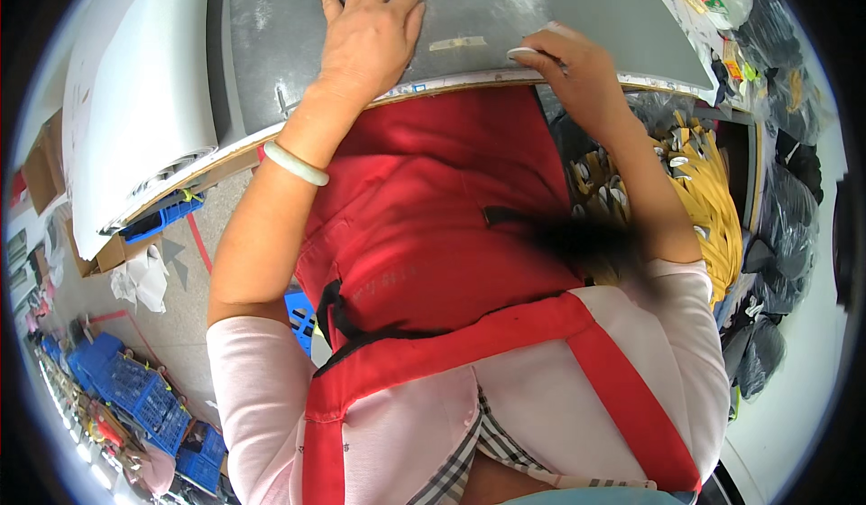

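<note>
Grey sheet lies flat on the worktable at 12 o'clock. Left hand rests open on it, palm down, apparently steadying it. Right hand, at 1 o'clock, curls over the near edge, pinching a small white piece, seemingly for alignment.

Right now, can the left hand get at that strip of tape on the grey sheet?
Probably yes. The left hand lies flat on the grey sheet, with the tape strip just beside it and nothing between.
</note>
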A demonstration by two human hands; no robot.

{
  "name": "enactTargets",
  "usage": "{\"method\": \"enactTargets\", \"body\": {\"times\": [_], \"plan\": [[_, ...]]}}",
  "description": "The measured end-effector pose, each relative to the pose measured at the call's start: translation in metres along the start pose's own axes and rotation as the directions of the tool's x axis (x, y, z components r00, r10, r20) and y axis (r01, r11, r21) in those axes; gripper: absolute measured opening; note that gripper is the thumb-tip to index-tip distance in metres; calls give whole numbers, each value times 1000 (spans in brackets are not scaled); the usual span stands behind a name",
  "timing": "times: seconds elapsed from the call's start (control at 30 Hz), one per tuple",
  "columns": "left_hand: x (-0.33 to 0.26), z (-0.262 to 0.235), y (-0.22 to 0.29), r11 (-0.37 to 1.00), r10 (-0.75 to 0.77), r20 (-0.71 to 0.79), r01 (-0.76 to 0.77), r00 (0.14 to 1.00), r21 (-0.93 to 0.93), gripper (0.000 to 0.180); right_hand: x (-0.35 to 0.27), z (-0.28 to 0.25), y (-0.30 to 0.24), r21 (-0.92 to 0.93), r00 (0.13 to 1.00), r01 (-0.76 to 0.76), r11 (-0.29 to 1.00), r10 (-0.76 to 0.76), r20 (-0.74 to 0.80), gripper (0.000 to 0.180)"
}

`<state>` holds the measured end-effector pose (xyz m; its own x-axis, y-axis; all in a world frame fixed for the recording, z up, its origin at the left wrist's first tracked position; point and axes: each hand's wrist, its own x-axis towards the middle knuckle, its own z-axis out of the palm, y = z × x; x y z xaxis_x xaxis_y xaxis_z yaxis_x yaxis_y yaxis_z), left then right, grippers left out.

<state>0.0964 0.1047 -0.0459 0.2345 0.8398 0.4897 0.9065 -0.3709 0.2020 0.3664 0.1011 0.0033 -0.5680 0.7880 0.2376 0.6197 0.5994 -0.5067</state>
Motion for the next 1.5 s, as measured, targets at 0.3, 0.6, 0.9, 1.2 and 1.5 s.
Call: {"method": "enactTargets", "body": {"times": [0.3,0.6,0.9,1.2,1.5], "plan": [[12,-22,19,999,-38,51,39,998,-14,29,-2,6,8,249,887,-404,880,443,-127,16],[3,-2,1,1000,-26,-6,26,1000,-11,30,25,-23,9,411,857,-511,755,482,181,24],[2,-5,8,998,-52,34,53,998,-29,31,146,4,74,-51,976,-123,991,111,-187,25],[2,-8,6,995,-77,56,81,995,-61,32,187,13,74,-256,991,63,965,-91,-99,26],[1,-3,7,994,-87,41,89,995,-63,29,184,17,92,70,938,-247,967,256,-234,21]]}}
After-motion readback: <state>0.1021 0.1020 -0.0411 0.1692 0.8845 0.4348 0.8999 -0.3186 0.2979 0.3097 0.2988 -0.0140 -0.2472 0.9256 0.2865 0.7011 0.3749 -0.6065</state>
